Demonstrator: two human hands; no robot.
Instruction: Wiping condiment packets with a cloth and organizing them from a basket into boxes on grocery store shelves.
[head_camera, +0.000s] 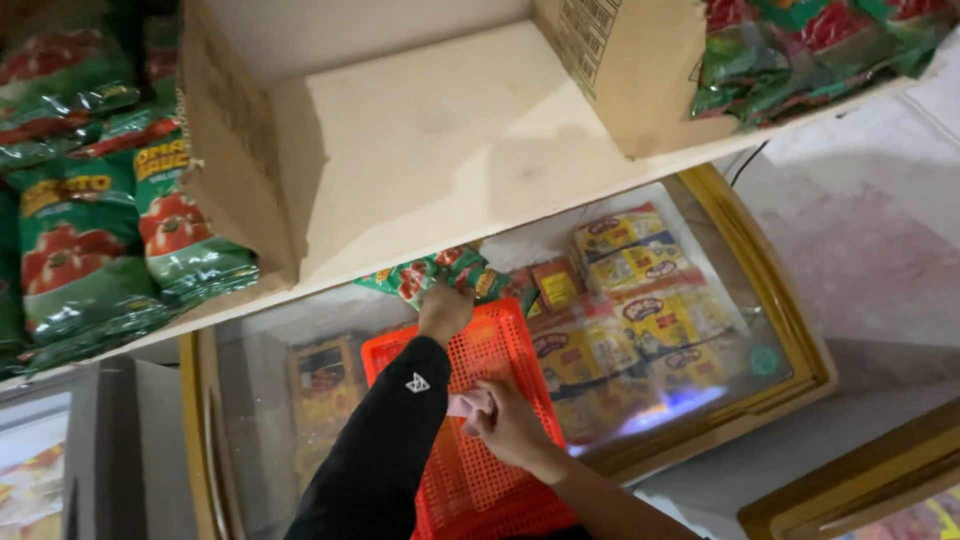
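The left hand (444, 312), in a black sleeve, is closed on a green and red sauce pouch (425, 274) just under the front edge of the pale shelf (430, 150), while the right hand (510, 425) pinches a small pink cloth (468, 404) over the orange mesh basket (490, 420). The basket rests on the glass lid of a yellow-rimmed chest freezer (790, 330). Above, the shelf lies bare between two cardboard boxes (235, 150), with more sauce pouches (100, 220) stacked at its left end.

An orange plastic mesh basket (490, 440) carries a fine grid of holes. Beyond it, green foil pouches (432, 272) show red tomato pictures; to its right lie yellow packets (650, 300) with red labels. A black sleeve (385, 450) crosses it.
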